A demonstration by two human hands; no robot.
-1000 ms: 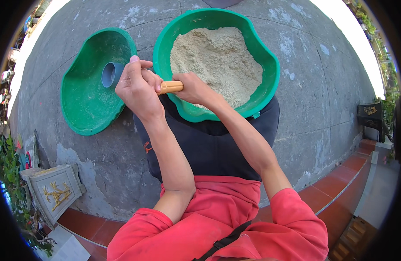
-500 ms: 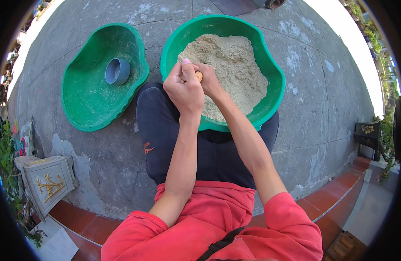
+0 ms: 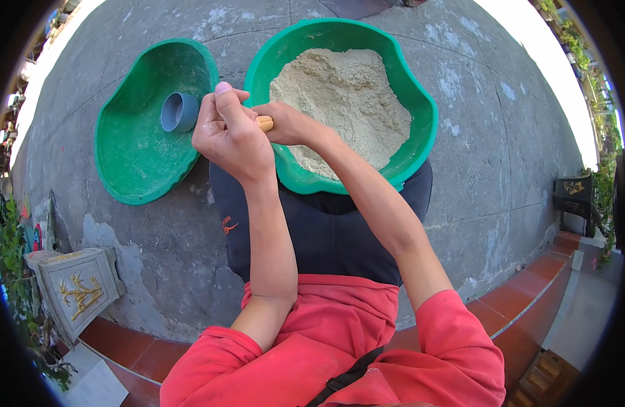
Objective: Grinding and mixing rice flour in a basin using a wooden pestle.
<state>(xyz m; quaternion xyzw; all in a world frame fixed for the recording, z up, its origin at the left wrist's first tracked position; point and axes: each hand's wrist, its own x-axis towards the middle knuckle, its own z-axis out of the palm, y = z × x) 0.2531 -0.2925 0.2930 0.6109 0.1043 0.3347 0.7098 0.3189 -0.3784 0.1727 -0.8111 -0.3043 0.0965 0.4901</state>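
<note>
A large green basin of pale, flour-like powder rests against my knees. Over the gap between it and a second green basin, my two hands are close together. In my right hand is a tan wooden handle, its end poking out toward me; whatever it belongs to is hidden. My left hand is closed right beside the handle, thumb up and fingers curled; what lies in it is out of sight. A grey-blue cup lies tipped in the left basin.
Worn grey concrete surrounds both basins. A planter with a gold bamboo motif stands at the near left, a dark pot at the right. Red tiles edge the near side.
Both hands have shifted left from over the powder's near-left edge to the space between the basins, carrying the wooden handle along. The cup has stayed put.
</note>
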